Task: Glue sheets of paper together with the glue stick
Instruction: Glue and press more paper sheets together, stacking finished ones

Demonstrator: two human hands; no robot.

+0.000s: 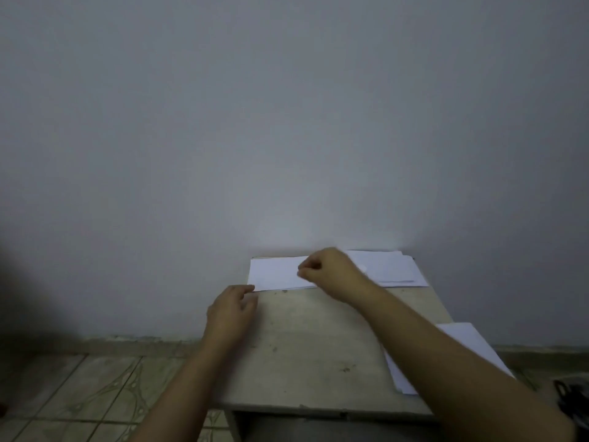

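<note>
White sheets of paper (274,272) lie along the far edge of a small wooden table (306,339), with more sheets (392,266) overlapping to their right. My left hand (231,314) rests on the table, its loosely bent fingers touching the near left corner of the sheets. My right hand (331,272) hovers over the middle of the sheets. Its fingers curl tightly round something small that looks like the glue stick, which the fist almost wholly hides.
A second stack of white paper (471,342) lies at the table's right edge, partly under my right forearm. The table stands against a plain grey wall. Tiled floor (79,397) shows to the left, and a dark object (573,400) sits at the far right.
</note>
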